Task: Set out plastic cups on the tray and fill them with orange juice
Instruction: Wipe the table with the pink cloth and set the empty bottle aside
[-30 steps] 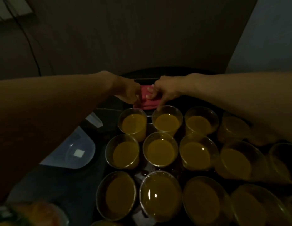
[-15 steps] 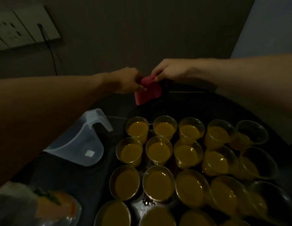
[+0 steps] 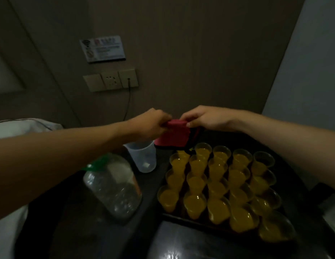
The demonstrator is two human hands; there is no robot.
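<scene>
**Cups (image 3: pixel 217 187) of juice fill the tray, both hands on a red fabric item**

From my remote seat I read the dim scene from the left. A large clear bottle (image 3: pixel 112 187) with a green cap stands on the dark table (image 3: pixel 78 230); I see only a sheen inside it, no orange. Just behind it is a translucent measuring jug (image 3: pixel 144 157), upright, and it looks empty.

Above the jug my left hand (image 3: pixel 153 122) pinches one top corner of the red fabric item (image 3: pixel 172 137). The right hand (image 3: pixel 202 118) pinches the other corner, fingers curled over the edge. The item hangs between them over the tray's far left corner; I cannot tell if it touches the rear cups.

Right of that, the cups are clear plastic, packed rim to rim in rows on the dark tray (image 3: pixel 191 221). Each one I can make out holds opaque orange juice. The far right ones are too dark to judge levels
</scene>
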